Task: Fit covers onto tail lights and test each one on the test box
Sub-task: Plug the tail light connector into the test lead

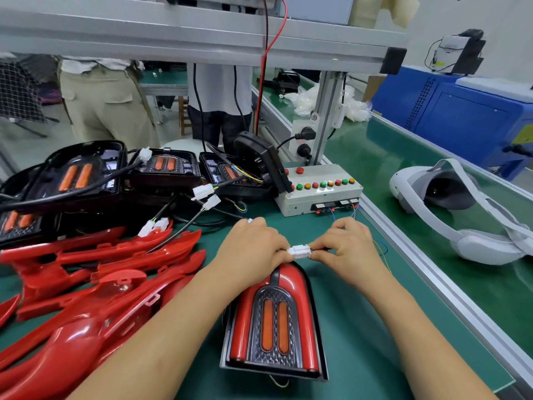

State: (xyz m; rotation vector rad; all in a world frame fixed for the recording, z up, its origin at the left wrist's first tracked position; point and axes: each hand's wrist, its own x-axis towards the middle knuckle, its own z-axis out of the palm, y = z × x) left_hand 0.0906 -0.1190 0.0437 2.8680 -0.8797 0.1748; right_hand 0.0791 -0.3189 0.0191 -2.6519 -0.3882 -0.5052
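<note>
Head view: a workbench (360, 327) topped with a matte green mat is being looked down upon. It is being bordered at three o'clock by a ribbed aluminium rail, past which a green conveyor belt (427, 168) is stretching toward one o'clock. A grey aluminium frame (202, 39) is spanning twelve o'clock, and a blue metal cabinet (461, 111) is standing at two o'clock. A white headset (473, 235) is lying on the belt.

Near the centre, a white plastic connector (300, 251) is being pinched from both ends. The left hand (253, 249) is gripping its nine-o'clock end with curled fingers, and the right hand (346, 246) its three-o'clock end.

At six o'clock of the connector, the tail light (274, 321) is lying flat on the mat. It is arch-shaped, with a glossy red cover fitted and two orange bars in a dark textured panel.

The test box (320, 194), an off-white case with round red, green and yellow buttons, is sitting at twelve o'clock of the hands. Loose glossy red covers (101, 284) are lying heaped at nine o'clock, and uncovered black tail lights (83, 174) at ten o'clock.
</note>
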